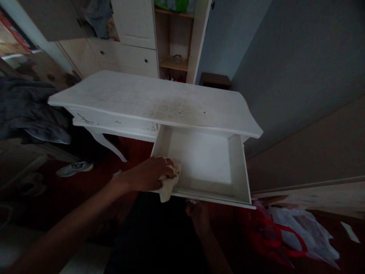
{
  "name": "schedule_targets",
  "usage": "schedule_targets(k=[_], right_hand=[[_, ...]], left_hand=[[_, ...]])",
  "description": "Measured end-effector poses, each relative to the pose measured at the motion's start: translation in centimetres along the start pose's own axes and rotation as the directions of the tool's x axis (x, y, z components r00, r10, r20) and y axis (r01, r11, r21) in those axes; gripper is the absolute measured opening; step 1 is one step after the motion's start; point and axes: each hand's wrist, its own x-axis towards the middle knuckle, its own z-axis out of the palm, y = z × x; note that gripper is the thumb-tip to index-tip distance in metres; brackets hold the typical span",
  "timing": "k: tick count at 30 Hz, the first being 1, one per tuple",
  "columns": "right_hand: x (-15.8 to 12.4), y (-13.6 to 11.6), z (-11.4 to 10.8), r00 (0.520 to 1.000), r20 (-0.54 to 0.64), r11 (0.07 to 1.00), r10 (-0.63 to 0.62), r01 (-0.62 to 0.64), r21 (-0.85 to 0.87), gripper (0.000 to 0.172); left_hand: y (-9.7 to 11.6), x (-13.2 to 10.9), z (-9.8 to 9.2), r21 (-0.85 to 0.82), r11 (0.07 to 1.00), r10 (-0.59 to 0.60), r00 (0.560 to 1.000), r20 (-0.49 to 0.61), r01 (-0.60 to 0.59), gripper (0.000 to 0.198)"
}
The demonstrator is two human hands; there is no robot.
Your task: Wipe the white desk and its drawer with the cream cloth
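Note:
A white drawer (203,152) is pulled out from a white table (131,93) with curved legs. Its inside is bare. My left hand (155,173) is closed around a cream cloth (169,186) at the drawer's near left corner, and part of the cloth hangs over the front edge. A ring shows on one finger. Below the middle of the drawer front, my right hand (199,216) has its fingers curled on what looks like a small pale drawer knob (193,201). Dim light partly hides those fingers. The tabletop has brownish worn marks.
Behind the table stands a white wardrobe (137,26) with one door open on wooden shelves. Dark clothing (31,110) hangs at the left, above a shoe (74,168) on the red floor. Plastic bags (302,232) lie at the lower right, beside a grey wall (308,76).

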Motion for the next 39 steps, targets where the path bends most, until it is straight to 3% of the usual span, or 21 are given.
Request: schedule_targets(k=[4, 8, 12, 15, 17, 19, 22, 29, 32, 34, 37, 39], right_hand=[[0.1, 0.0, -0.1, 1.0, 0.002, 1.0, 0.002, -0.002, -0.022, 0.032], [0.2, -0.1, -0.3, 1.0, 0.001, 1.0, 0.016, -0.016, -0.017, 0.033], [0.1, -0.2, -0.2, 0.999, -0.036, 0.999, 0.037, -0.037, -0.011, 0.035], [0.1, -0.3, -0.1, 0.999, -0.038, 1.0, 0.023, -0.024, -0.017, 0.037], [0.1, -0.3, -0.1, 0.999, -0.032, 1.0, 0.018, -0.019, -0.021, 0.038], [0.1, -0.2, -0.1, 0.999, -0.037, 1.0, 0.015, -0.016, -0.022, 0.038], [0.2, 0.0, -0.2, 0.999, -0.038, 1.0, 0.021, -0.021, -0.013, 0.039], [0.1, 0.0, -0.4, 1.0, -0.013, 1.0, 0.01, -0.01, -0.009, 0.034], [0.1, 0.0, -0.3, 0.999, -0.024, 1.0, 0.027, -0.027, 0.011, 0.031], [0.2, 0.0, -0.3, 0.999, -0.029, 0.999, 0.033, -0.033, 0.023, 0.031], [0.2, 0.0, -0.2, 0.999, -0.034, 0.999, 0.031, -0.031, 0.023, 0.033], [0.2, 0.0, -0.2, 0.999, -0.032, 0.999, 0.027, -0.027, 0.023, 0.034]], left_hand=[[-1.1, -0.8, 0.1, 0.144, 0.984, -0.078, 0.985, -0.155, 0.1, 0.046], [-3.0, 0.6, 0.6, 0.323, 0.912, -0.137, 0.93, -0.341, 0.253, 0.042], [-5.8, 2.4, 0.7, 0.299, 0.87, -0.212, 0.844, -0.493, 0.392, 0.042], [-7.5, 3.5, 0.0, 0.235, 0.849, -0.288, 0.786, -0.547, 0.474, 0.044], [-8.0, 4.1, -0.5, 0.208, 0.847, -0.31, 0.772, -0.554, 0.489, 0.045], [-8.0, 4.5, -0.8, 0.196, 0.857, -0.31, 0.779, -0.545, 0.477, 0.043], [-6.8, 4.5, -0.7, 0.233, 0.869, -0.292, 0.831, -0.473, 0.437, 0.04], [-0.7, 3.5, 2.5, 0.336, 0.889, -0.266, 0.949, -0.171, 0.309, 0.027], [1.2, 3.7, 3.4, 0.289, 0.9, -0.311, 0.945, -0.103, 0.328, 0.036], [1.8, 4.1, 3.5, 0.248, 0.898, -0.354, 0.931, -0.087, 0.364, 0.055], [2.0, 5.2, 3.5, 0.233, 0.896, -0.38, 0.924, -0.038, 0.378, 0.081], [1.8, 6.2, 3.7, 0.244, 0.898, -0.376, 0.927, -0.005, 0.366, 0.08]])
